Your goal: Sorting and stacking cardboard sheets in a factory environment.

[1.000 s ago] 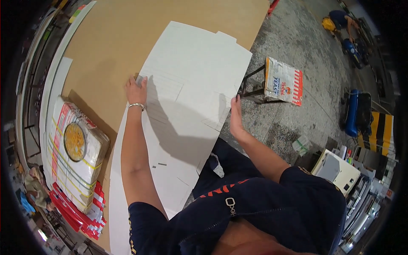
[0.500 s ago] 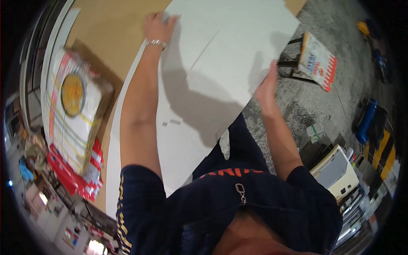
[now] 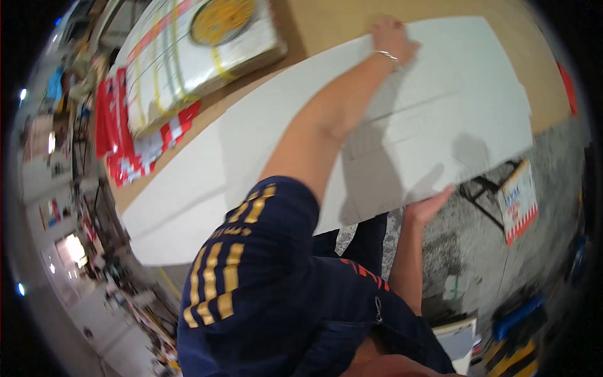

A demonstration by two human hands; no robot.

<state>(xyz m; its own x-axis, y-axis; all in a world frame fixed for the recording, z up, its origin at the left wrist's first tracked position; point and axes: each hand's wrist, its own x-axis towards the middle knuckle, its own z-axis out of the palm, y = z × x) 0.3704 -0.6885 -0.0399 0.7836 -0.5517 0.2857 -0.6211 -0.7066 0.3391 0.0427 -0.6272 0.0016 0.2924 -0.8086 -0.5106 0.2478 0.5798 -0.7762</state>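
A large white cardboard sheet [image 3: 433, 147] lies slantwise over a brown board, its near edge close to my body. Faint crease lines and my shadow cross it. My left hand [image 3: 392, 43], a metal band at its wrist, rests at the sheet's far edge with thumb and fingers apart. Some fingertips reach past that edge onto the brown board [image 3: 333, 16]. Along the near edge, at the right, my right hand [image 3: 427, 208] holds the sheet from the side, its thumb side up; some fingers are hidden beneath it.
A strapped stack of printed white packaging [image 3: 169, 69] sits on the board at upper left, beside red-and-white printed bags [image 3: 129, 141]. A dark-legged stand with a printed bag [image 3: 520, 201] occupies the concrete floor at right. Lower right, a blue object [image 3: 518, 317] is near yellow-black stripes.
The white sheet has turned clockwise in my view as my body and view turned. My left hand appears farther right, my right hand lower along the near edge. The packaging stack appears higher.
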